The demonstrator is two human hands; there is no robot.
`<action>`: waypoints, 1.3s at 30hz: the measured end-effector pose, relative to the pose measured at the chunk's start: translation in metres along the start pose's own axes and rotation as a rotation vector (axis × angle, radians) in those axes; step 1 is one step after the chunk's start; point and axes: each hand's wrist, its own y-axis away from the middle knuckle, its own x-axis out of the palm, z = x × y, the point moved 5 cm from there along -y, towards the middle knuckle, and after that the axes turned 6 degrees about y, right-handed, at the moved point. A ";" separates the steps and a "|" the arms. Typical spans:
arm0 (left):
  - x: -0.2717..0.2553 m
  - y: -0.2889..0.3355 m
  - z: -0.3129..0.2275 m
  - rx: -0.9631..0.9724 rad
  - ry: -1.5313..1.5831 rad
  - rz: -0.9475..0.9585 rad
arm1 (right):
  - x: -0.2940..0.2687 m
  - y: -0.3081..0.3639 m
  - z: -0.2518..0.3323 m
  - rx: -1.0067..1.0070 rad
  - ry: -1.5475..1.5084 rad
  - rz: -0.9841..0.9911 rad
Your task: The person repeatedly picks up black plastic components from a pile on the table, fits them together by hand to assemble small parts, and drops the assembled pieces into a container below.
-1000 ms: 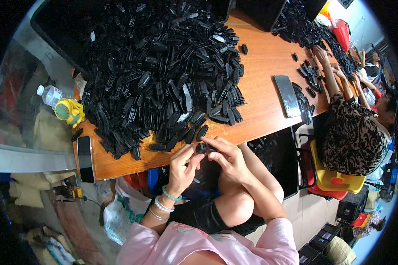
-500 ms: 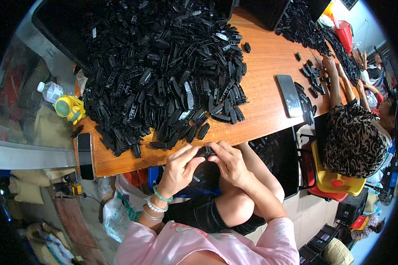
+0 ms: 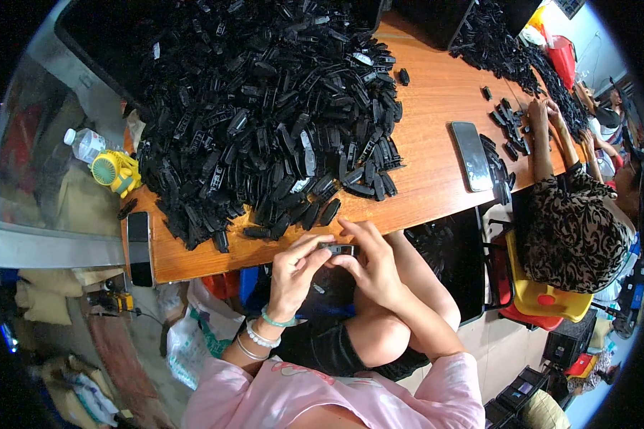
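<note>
Just off the table's front edge, I hold a small, long black plastic part level between my two hands. My left hand pinches its left end between thumb and fingers. At its right end my right hand curls round the part, thumb against the near side and index finger lifted clear. A large heap of similar black plastic parts covers the wooden table in front of me. Several of them lie at the heap's near edge, close beyond my fingers.
One phone lies at the table's left corner, another phone to the right. A yellow fan and a plastic bottle stand at far left. A co-worker in a patterned top handles black parts at right. Below hangs a white bag.
The black part has turned to lie level and shows more of its side. My right index finger has lifted off it. The co-worker's hands have come together.
</note>
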 end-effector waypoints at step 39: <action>-0.005 -0.022 -0.055 0.650 -0.496 0.006 | -0.032 -0.284 -0.013 -0.374 0.632 -0.502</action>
